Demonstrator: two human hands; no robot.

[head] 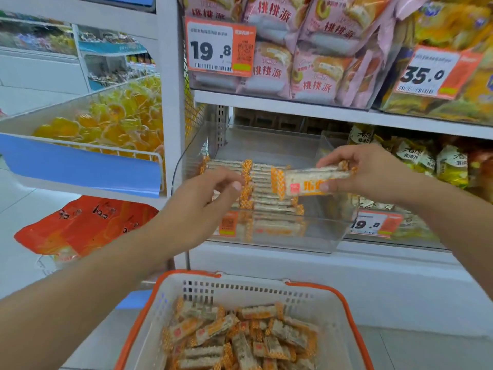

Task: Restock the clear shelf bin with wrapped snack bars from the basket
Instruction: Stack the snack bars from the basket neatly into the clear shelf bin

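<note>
On the lower shelf, a clear shelf bin (pixel 314 236) holds rows of wrapped snack bars (pixel 266 193) with orange checkered ends. Over the bin's right half, my right hand (pixel 373 169) grips a small stack of the same bars (pixel 306 182) between thumb and fingers and holds it level. My left hand (pixel 208 193) hovers over the left row with its fingers curled and its thumb near the bars' orange ends. Whether it holds a bar is hidden. Below, a white basket (pixel 266 289) with an orange rim contains several loose snack bars (pixel 240 337).
The shelf above carries pink pastry packs (pixel 306 49) with orange price tags. Yellow snack bags (pixel 426 158) fill the neighbouring bin on the right. At left are a wire tray of yellow jelly cups (pixel 112 124), a white upright post (pixel 170 102) and an orange bag (pixel 85 222).
</note>
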